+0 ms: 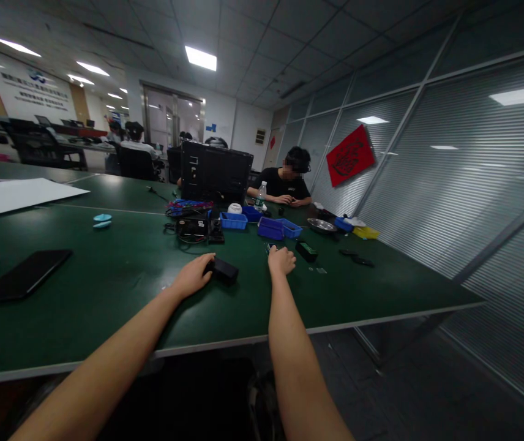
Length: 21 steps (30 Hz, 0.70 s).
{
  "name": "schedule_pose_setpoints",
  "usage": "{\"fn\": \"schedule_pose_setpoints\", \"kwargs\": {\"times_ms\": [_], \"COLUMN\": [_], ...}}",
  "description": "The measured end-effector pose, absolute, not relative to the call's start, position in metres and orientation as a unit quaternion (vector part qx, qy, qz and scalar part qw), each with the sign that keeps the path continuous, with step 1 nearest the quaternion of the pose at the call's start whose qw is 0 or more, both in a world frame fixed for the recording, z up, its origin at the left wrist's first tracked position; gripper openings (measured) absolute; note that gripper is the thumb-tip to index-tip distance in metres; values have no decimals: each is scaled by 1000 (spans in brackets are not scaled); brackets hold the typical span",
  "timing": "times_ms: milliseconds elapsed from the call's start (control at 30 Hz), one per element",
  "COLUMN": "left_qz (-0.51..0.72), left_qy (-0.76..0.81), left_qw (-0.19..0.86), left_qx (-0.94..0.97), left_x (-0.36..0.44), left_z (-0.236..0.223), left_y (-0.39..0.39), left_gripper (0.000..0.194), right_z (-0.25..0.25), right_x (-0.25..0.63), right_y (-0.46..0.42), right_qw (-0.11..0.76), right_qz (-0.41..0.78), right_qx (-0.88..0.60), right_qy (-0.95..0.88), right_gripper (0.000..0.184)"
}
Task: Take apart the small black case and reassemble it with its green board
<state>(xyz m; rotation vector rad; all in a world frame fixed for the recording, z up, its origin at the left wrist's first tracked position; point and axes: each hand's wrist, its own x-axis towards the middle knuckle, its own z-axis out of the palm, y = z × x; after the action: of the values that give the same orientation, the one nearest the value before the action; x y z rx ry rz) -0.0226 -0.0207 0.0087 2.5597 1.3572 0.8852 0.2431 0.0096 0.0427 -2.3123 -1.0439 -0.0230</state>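
My left hand (194, 275) is wrapped round the left end of a small black box (226, 272) lying on the green table (119, 318). To its right, my right hand (282, 261) rests low over the table with fingers curled together. Small shiny greenish pieces (269, 247) show at its fingertips, too small to name. Just right of that hand is a black case with a green circuit board (306, 250) in its open top. A small clear piece (321, 271) lies nearer to me.
Beyond my hands stand blue bins (233, 221), a black power adapter with cables (192, 229), a monitor (216, 171) and a water bottle (261, 195). A metal bowl (321, 226) is at right. A co-worker (284, 180) sits opposite. A black tablet (23, 275) lies left.
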Motion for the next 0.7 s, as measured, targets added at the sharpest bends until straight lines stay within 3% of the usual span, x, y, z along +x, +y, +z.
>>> {"fn": "schedule_pose_setpoints", "kwargs": {"times_ms": [167,533,700], "left_qz": [308,319,326], "left_qy": [435,459,483], "left_qw": [48,46,49], "left_qx": [845,828,811], "left_x": [-21,-21,-22], "left_z": [15,20,18], "left_y": [-24,-27,-25], "left_gripper": [32,23,26], "right_z": [32,19,19], "right_x": [249,239,243], "right_y": [18,26,31], "right_qw": [240,290,351], "right_qz": [62,12,79], "right_qx": [-878,-809,-793], "right_qy": [-410,-511,-492], "right_gripper": [41,29,32]}}
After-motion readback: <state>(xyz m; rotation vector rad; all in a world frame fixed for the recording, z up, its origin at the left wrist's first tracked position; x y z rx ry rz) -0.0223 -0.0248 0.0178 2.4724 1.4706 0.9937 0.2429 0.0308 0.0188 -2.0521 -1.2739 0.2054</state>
